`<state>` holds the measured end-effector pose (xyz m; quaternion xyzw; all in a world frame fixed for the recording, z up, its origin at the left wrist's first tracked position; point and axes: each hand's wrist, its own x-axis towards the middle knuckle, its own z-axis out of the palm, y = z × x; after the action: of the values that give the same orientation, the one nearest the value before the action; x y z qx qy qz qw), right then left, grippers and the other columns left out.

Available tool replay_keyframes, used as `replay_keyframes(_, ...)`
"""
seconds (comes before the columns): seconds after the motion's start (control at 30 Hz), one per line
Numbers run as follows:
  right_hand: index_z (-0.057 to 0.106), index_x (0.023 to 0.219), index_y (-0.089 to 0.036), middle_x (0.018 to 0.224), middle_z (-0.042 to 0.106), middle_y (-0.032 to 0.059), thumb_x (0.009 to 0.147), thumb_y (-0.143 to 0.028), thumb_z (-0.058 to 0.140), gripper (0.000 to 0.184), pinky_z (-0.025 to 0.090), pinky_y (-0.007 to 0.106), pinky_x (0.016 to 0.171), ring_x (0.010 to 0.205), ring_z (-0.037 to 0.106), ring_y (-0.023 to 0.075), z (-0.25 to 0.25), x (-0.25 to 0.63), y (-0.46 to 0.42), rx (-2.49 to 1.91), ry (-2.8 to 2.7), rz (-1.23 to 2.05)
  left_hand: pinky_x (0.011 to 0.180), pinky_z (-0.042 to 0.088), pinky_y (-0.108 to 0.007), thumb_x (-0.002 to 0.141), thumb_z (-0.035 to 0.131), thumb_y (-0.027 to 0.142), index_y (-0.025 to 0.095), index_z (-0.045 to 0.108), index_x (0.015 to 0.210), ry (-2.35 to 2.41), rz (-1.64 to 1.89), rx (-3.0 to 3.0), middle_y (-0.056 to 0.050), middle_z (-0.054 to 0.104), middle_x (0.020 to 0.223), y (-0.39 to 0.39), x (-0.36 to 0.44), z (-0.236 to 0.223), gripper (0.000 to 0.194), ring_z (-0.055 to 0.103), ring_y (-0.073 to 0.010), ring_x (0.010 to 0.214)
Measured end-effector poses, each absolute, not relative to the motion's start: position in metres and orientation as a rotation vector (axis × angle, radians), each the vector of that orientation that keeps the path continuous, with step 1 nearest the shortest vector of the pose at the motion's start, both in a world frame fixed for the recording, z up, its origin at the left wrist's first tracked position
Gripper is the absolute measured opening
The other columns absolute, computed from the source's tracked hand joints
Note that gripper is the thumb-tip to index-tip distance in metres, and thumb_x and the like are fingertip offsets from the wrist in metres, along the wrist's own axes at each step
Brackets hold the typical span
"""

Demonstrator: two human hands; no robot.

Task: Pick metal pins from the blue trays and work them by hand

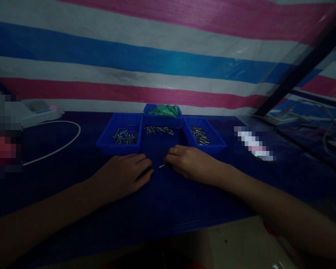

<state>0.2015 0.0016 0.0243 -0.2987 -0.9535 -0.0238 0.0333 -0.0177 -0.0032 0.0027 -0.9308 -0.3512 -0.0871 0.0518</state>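
Observation:
Both hands rest on a dark blue table [162, 201]. My left hand [126, 173] lies with its fingers curled together, and I see nothing in it. My right hand [189, 162], with a ring on one finger, pinches a small metal pin [162, 166] whose tip sticks out to the left, between the two hands. Just beyond the hands stand three blue trays: a left tray [120, 134] with metal pins, a right tray [203, 135] with metal pins, and a rear tray [162, 114] with green plastic parts. More loose pins [159, 130] lie between the trays.
A white device [40, 110] with a red light and a white cable [64, 144] sit at the left. A striped tarp [168, 56] hangs behind the table. A dark frame bar [302, 67] and cables [319, 116] are at the right. The table's front edge runs near the bottom.

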Motion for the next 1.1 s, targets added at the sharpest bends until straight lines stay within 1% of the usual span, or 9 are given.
replay_keyframes(0.13, 0.055, 0.093, -0.013, 0.082, 0.055, 0.0058, 0.084, -0.012, 0.045, 0.013, 0.042, 0.028, 0.072, 0.076, 0.05, 0.0152, 0.026, 0.197, -0.006, -0.868, -2.907, -0.01, 0.057, 0.041, -0.024, 0.088, 0.04, 0.035, 0.019, 0.058, 0.088, -1.01, -0.3, -2.818, -0.001, 0.06, 0.078, -0.004, -0.017, 0.002, 0.024, 0.059, -0.014, 0.071)
replay_keyframes(0.23, 0.055, 0.095, -0.012, 0.083, 0.055, 0.006, 0.084, -0.013, 0.044, 0.015, 0.042, 0.028, 0.072, 0.076, 0.05, 0.0151, 0.027, 0.195, -0.01, -0.825, -2.87, 0.004, 0.057, 0.041, -0.024, 0.089, 0.038, 0.032, 0.018, 0.058, 0.083, -0.936, -0.321, -2.824, 0.0, 0.06, 0.075, -0.005, -0.016, 0.0, 0.025, 0.058, -0.0135, 0.069)
replay_keyframes(0.3, 0.055, 0.096, -0.012, 0.083, 0.055, 0.0059, 0.086, -0.016, 0.043, 0.015, 0.042, 0.028, 0.072, 0.076, 0.05, 0.0149, 0.027, 0.195, -0.011, -0.827, -2.845, -0.007, 0.058, 0.041, -0.025, 0.09, 0.037, 0.029, 0.019, 0.058, 0.081, -0.907, -0.333, -2.828, 0.0, 0.06, 0.074, -0.005, -0.017, -0.001, 0.025, 0.058, -0.0134, 0.068)
replay_keyframes(0.43, 0.055, 0.09, -0.013, 0.082, 0.056, 0.0057, 0.09, -0.027, 0.04, 0.02, 0.042, 0.027, 0.069, 0.074, 0.052, 0.015, 0.026, 0.197, -0.007, -0.946, -2.838, -0.053, 0.059, 0.042, -0.025, 0.091, 0.035, 0.03, 0.02, 0.058, 0.086, -0.933, -0.378, -2.813, 0.0, 0.061, 0.076, -0.003, -0.018, -0.001, 0.025, 0.059, -0.0137, 0.07)
replay_keyframes(0.53, 0.054, 0.086, -0.014, 0.078, 0.055, 0.0046, 0.091, -0.024, 0.037, 0.02, 0.041, 0.026, 0.067, 0.071, 0.052, 0.0139, 0.026, 0.198, -0.006, -0.976, -2.867, -0.066, 0.06, 0.043, -0.025, 0.091, 0.035, 0.031, 0.019, 0.059, 0.089, -0.971, -0.392, -2.799, -0.001, 0.062, 0.079, -0.002, -0.018, 0.001, 0.027, 0.059, -0.0134, 0.071)
replay_keyframes(0.73, 0.054, 0.085, -0.014, 0.076, 0.055, 0.0042, 0.091, -0.023, 0.036, 0.021, 0.04, 0.024, 0.065, 0.068, 0.051, 0.0124, 0.029, 0.196, -0.01, -0.924, -2.849, -0.052, 0.062, 0.045, -0.023, 0.09, 0.038, 0.033, 0.019, 0.059, 0.094, -0.964, -0.507, -2.816, -0.001, 0.062, 0.083, -0.004, -0.018, 0.002, 0.025, 0.059, -0.0123, 0.073)
replay_keyframes(0.93, 0.054, 0.084, -0.014, 0.074, 0.055, 0.0033, 0.092, -0.024, 0.034, 0.023, 0.039, 0.024, 0.063, 0.066, 0.05, 0.0119, 0.026, 0.194, -0.012, -0.886, -2.855, -0.018, 0.065, 0.047, -0.023, 0.089, 0.042, 0.027, 0.019, 0.058, 0.096, -0.845, -0.727, -2.83, -0.001, 0.062, 0.086, -0.005, -0.019, 0.001, 0.02, 0.059, -0.0116, 0.076)
replay_keyframes(1.1, 0.054, 0.083, -0.014, 0.074, 0.056, 0.0034, 0.093, -0.027, 0.033, 0.027, 0.04, 0.025, 0.067, 0.069, 0.052, 0.0124, 0.024, 0.192, -0.012, -0.852, -2.863, 0.044, 0.069, 0.048, -0.018, 0.087, 0.046, 0.024, 0.02, 0.059, 0.095, -0.814, -0.853, -3.027, -0.001, 0.062, 0.089, -0.007, -0.017, 0.006, 0.015, 0.059, -0.0085, 0.078)
